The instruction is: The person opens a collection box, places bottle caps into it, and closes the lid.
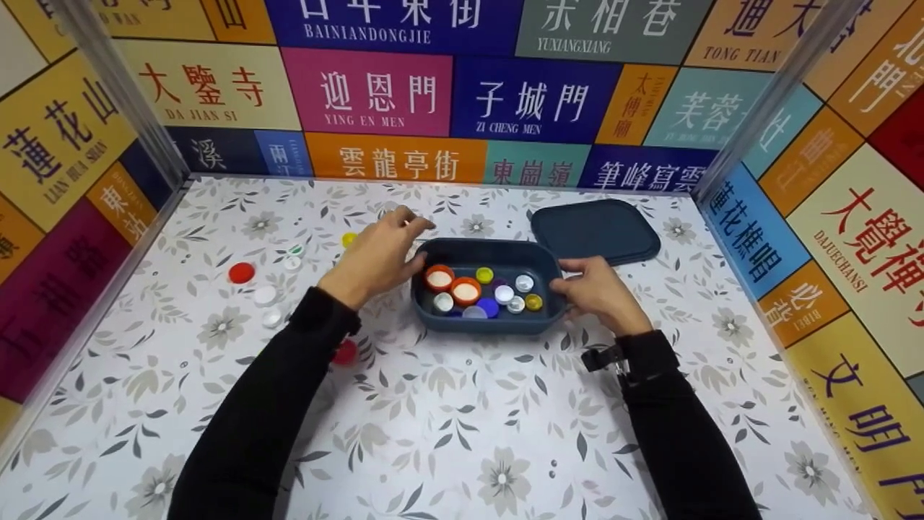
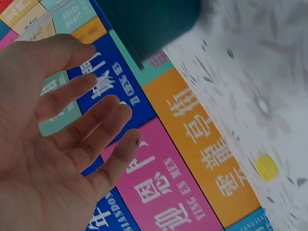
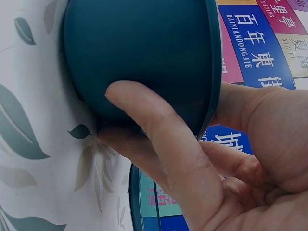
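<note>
A dark blue rectangular container [image 1: 498,326] holds several plastic bottle caps, among them two orange-red caps [image 1: 465,291] with pale insides, a blue cap [image 1: 488,308] and a yellow cap [image 1: 533,302]. My right hand [image 1: 603,292] grips the container's right end; in the right wrist view its fingers [image 3: 154,120] lie against the outer wall and the thumb goes over the rim. At the left end, my left hand [image 1: 379,253] hovers by the rim with loosely spread fingers. The left wrist view shows that hand [image 2: 72,125] holding nothing, apart from the container wall [image 2: 154,29].
Behind the container on the right lies its dark lid [image 1: 595,231]. Loose caps are scattered on the left: a red cap [image 1: 241,272], a white cap [image 1: 265,295], a yellow cap [image 1: 349,239] and another red cap [image 1: 346,352] by the left sleeve. Printed panels [image 1: 368,94] wall the table.
</note>
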`<state>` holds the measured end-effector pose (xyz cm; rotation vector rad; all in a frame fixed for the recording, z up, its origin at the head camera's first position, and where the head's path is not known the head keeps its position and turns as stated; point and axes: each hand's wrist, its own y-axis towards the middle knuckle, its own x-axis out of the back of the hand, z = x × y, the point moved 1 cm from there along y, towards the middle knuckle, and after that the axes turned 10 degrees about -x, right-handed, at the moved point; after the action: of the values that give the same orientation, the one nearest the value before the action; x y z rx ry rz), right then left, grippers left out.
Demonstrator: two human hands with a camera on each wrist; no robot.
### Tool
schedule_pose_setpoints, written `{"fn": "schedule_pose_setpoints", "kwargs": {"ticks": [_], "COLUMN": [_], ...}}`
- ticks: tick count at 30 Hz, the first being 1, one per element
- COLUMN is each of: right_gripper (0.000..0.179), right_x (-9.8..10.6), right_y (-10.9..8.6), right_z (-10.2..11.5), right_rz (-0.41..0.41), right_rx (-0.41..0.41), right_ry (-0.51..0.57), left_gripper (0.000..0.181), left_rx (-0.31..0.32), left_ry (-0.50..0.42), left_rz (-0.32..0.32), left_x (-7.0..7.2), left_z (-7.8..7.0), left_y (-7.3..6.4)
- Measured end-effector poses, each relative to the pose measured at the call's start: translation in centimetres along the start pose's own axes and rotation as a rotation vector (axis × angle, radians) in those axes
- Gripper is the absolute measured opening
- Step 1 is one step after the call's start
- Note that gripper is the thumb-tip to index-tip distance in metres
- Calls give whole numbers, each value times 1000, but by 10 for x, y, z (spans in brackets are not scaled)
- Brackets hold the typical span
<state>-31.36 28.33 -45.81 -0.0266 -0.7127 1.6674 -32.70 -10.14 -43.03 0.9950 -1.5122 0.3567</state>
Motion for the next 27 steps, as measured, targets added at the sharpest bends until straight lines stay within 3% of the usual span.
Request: {"fn": "schedule_pose_setpoints", "kwargs": {"ticks": [8, 17, 27], "right_gripper": [64, 66, 64], "right_x": [2, 1, -1], "right_y": [1, 1, 1], "right_z": [-1, -4, -1], "right_rz": [-2, 0, 2], "right_rx": [1, 7, 9], "right_ry": [5, 20, 14], "left_gripper": [56, 59, 58], "left_rx": [70, 207, 284], "left_ry": [19, 7, -33], "left_rz": [-14, 80, 179], "left_x": [3, 0, -6], "left_z": [33, 72, 100], "left_y": [-9, -20, -28]}}
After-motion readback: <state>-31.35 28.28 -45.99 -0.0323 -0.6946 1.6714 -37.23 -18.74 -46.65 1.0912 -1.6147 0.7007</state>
